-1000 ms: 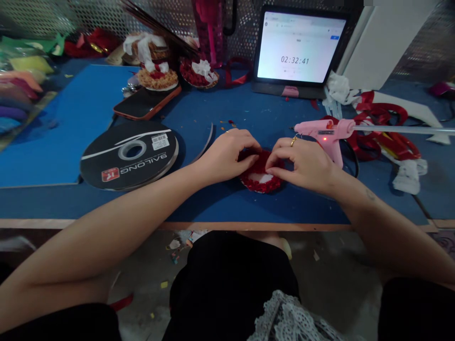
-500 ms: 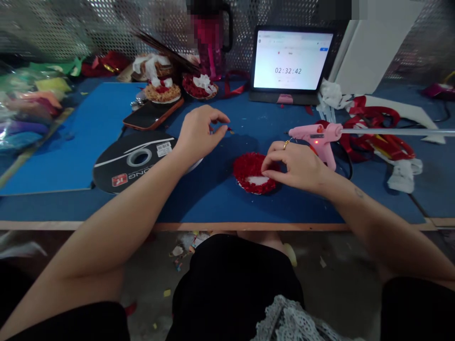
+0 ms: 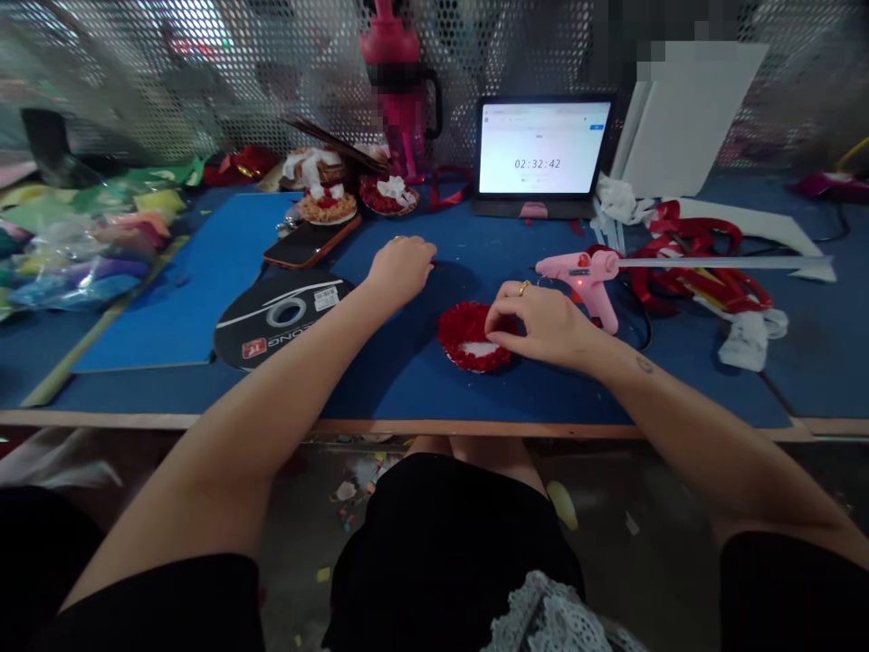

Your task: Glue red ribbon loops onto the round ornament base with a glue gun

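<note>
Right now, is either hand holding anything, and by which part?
The right hand pinches the red ruffled disc at its right rim. The left hand lies fingers-down on the blue table; whether it grips anything cannot be told.

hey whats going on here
A person sits at a blue table doing craft work with bare hands. The right hand pinches the rim of a round red ruffled piece with a white centre. The left hand rests on the table behind it, next to a black ribbon spool. A pink glue gun lies just beyond the right hand, and a tablet at the back shows a timer.
</note>
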`<action>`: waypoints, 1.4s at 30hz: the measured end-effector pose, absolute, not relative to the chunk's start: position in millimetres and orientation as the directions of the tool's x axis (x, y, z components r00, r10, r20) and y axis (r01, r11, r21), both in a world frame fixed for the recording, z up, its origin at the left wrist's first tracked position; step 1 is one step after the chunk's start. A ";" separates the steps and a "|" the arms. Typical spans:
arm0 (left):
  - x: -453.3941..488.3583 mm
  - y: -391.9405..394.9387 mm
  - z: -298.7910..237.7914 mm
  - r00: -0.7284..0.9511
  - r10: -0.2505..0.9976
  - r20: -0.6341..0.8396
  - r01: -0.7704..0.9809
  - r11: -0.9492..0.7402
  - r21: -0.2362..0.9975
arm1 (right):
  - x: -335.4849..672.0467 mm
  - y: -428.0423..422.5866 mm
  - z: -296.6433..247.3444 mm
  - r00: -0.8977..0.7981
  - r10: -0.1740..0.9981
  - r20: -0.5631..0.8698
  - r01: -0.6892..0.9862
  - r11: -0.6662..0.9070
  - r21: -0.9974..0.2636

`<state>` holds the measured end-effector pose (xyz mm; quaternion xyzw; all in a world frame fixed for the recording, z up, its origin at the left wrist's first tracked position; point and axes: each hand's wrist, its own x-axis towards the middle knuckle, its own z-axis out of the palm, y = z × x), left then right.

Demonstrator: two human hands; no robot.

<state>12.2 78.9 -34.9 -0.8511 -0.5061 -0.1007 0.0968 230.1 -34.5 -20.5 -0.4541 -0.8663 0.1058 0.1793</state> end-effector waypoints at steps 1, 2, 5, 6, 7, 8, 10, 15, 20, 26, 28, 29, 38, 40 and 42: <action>14.5 79.6 -34.3 0.483 0.838 0.252 0.873 -0.482 -0.071 | 230.1 -34.9 -20.3 -0.524 0.824 0.217 0.747 0.566 -0.347; 16.5 80.2 -34.2 0.496 0.834 0.242 0.867 -0.494 -0.073 | 230.0 -35.3 -20.2 -0.524 0.823 0.219 0.746 0.567 -0.349; 19.3 81.4 -35.8 0.510 0.825 0.244 0.857 -0.513 -0.059 | 230.2 -36.2 -20.2 -0.524 0.821 0.228 0.737 0.570 -0.362; 19.3 81.4 -36.3 0.511 0.822 0.251 0.855 -0.516 -0.050 | 230.4 -36.3 -20.4 -0.521 0.820 0.235 0.735 0.571 -0.365; 18.7 81.1 -36.3 0.509 0.821 0.259 0.854 -0.518 -0.039 | 230.8 -36.2 -20.8 -0.521 0.817 0.246 0.730 0.576 -0.367; 17.7 80.6 -35.7 0.505 0.820 0.271 0.855 -0.519 -0.023 | 231.2 -36.1 -21.1 -0.520 0.812 0.265 0.723 0.584 -0.370; 15.1 78.1 -32.4 0.489 0.815 0.312 0.853 -0.521 0.024 | 232.2 -35.6 -21.5 -0.509 0.801 0.315 0.704 0.598 -0.383; 13.8 56.9 -18.3 0.371 0.839 0.399 0.550 -0.544 0.634 | 233.8 -34.6 -18.7 -0.410 0.795 0.447 0.667 0.596 -0.448; 26.0 25.5 -11.5 0.522 0.814 0.254 0.160 -0.386 0.908 | 234.3 -34.1 -15.4 -0.286 0.806 0.518 0.622 0.568 -0.540; 36.9 12.1 -16.0 0.626 0.748 0.220 0.059 -0.327 0.943 | 233.1 -34.4 -14.0 -0.297 0.781 0.549 0.543 0.611 -0.576; 37.6 11.6 -17.3 0.620 0.751 0.229 0.067 -0.341 0.938 | 232.5 -34.4 -13.9 -0.295 0.777 0.557 0.534 0.617 -0.578; 37.6 11.3 -17.5 0.618 0.751 0.234 0.071 -0.350 0.934 | 232.4 -34.4 -14.0 -0.292 0.780 0.554 0.535 0.613 -0.581; 34.7 3.4 -14.6 0.563 0.618 0.549 0.256 -0.761 0.595 | 232.8 -34.7 -15.4 -0.273 0.779 0.564 0.587 0.600 -0.544; 34.6 2.9 -16.6 0.573 0.532 0.623 0.299 -0.844 0.446 | 233.0 -35.1 -15.5 -0.272 0.775 0.570 0.595 0.601 -0.533; 34.9 3.6 -19.5 0.572 0.444 0.690 0.317 -0.895 0.314 | 233.0 -35.4 -15.5 -0.268 0.777 0.570 0.608 0.595 -0.526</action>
